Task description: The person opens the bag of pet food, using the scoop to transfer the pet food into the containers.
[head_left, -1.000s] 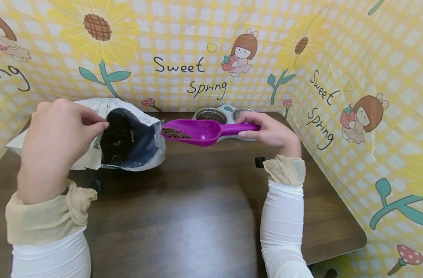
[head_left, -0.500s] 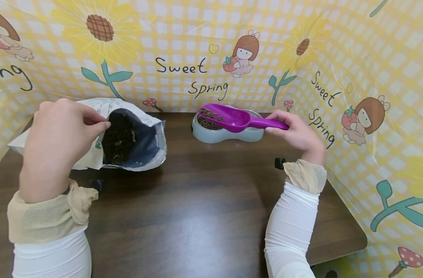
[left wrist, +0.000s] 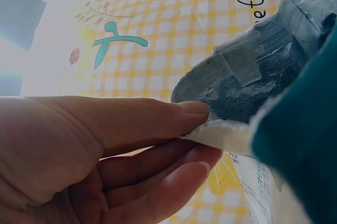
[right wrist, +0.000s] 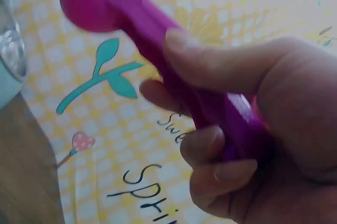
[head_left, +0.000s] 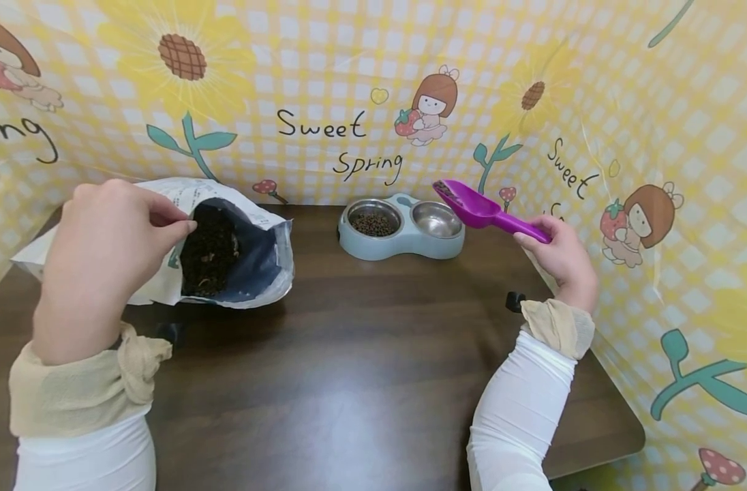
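Note:
My right hand (head_left: 563,262) grips the handle of a purple scoop (head_left: 480,210), held in the air by the right end of a light blue double bowl (head_left: 404,247). Some brown pellets (head_left: 448,193) lie near the scoop's tip. The bowl's left metal dish (head_left: 373,219) holds brown pellets; its right metal dish (head_left: 436,221) shows bare metal. My left hand (head_left: 106,259) pinches the edge of a white bag (head_left: 263,290) between thumb and fingers. The bag lies with its mouth towards me, dark pellets (head_left: 209,256) inside. In the right wrist view fingers wrap round the scoop's handle (right wrist: 158,40).
A brown wooden table (head_left: 349,354) carries the bag and the bowl. Yellow checked cloth (head_left: 324,61) with printed flowers and figures stands behind and along the right side. The table's right corner (head_left: 634,440) is rounded.
My right hand has carried the scoop rightwards, from beside the bag's mouth, over the double bowl, to the bowl's right end. The left hand keeps its pinch on the bag.

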Motion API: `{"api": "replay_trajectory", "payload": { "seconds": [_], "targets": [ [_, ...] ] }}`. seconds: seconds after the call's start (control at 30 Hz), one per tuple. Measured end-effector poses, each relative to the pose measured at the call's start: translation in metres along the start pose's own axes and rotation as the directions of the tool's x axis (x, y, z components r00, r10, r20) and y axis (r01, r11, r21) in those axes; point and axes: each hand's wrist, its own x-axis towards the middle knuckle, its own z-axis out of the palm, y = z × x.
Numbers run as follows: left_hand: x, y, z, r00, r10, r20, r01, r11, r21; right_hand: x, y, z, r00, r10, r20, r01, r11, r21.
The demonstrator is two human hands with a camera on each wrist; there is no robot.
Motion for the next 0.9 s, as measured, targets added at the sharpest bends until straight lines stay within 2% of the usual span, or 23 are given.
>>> {"api": "replay_trajectory", "payload": {
  "seconds": [0.2,0.47,0.6,0.73,0.9],
  "targets": [
    [-0.001,0.001,0.0,1.0,0.004,0.004,-0.004,1.0,0.011,0.008,0.012,0.009,0.995,0.079,-0.057,-0.083,0.994,-0.068],
    [0.0,0.001,0.0,1.0,0.013,-0.013,-0.013,1.0,-0.001,0.018,0.007,0.016,0.983,0.176,-0.061,-0.183,0.974,-0.132],
    [0.001,0.0,-0.001,1.0,0.009,-0.018,-0.009,1.0,0.004,0.023,-0.003,0.018,0.98,0.188,-0.06,-0.195,0.97,-0.148],
    [0.0,-0.001,-0.002,1.0,0.002,-0.003,-0.002,1.0,0.006,0.025,-0.012,0.025,0.978,0.188,-0.095,-0.202,0.965,-0.17],
    [-0.002,0.0,-0.001,1.0,0.007,0.007,-0.007,1.0,0.007,0.029,-0.023,0.035,0.979,0.137,-0.149,-0.171,0.953,-0.249]
  ]
}}
